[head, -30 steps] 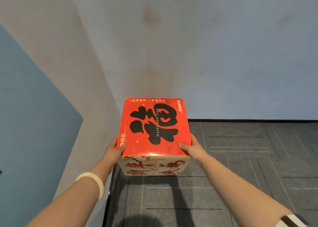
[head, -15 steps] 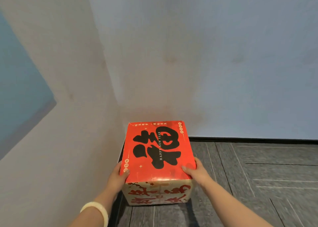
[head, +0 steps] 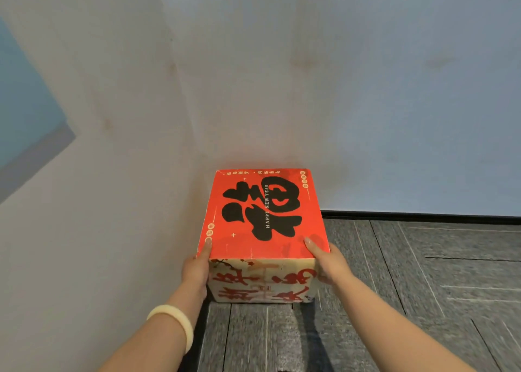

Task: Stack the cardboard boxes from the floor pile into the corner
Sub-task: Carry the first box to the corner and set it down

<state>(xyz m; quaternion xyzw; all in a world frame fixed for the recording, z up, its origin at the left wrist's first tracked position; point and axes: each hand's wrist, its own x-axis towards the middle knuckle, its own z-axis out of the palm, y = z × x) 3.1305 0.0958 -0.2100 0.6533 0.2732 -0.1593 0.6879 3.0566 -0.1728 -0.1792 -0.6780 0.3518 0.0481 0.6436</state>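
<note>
1. The corner is formed by the left wall (head: 98,202) and the back wall (head: 338,90). A blue panel (head: 25,104) is seen on the left wall, well apart from the work.
2. The grey floor (head: 423,287) is met by a dark baseboard (head: 423,214) along the back wall.
3. The cardboard box (head: 262,216), red-topped with black lettering, is held upright and tucked into the corner, low at the floor. Whether its base is fully set down cannot be told. No other box is seen beneath or beside it, so it is judged to be the first of the stack.
4. The box is clamped between the left hand (head: 196,273) and the right hand (head: 328,264), one on each side face near the front edge. Each thumb is laid over the top edge; the fingers on the side faces are largely hidden.
5. A pale bracelet (head: 174,321) is worn on the left wrist.
6. Risks are judged as follows:
   - The left hand could be pinched against the left wall, since little room is left there.
   - If the box is released while skewed or off the walls, later boxes could be stacked crooked and the pile could lean or topple.
   - The side panels could be dented if the box is pushed hard into the corner.
</note>
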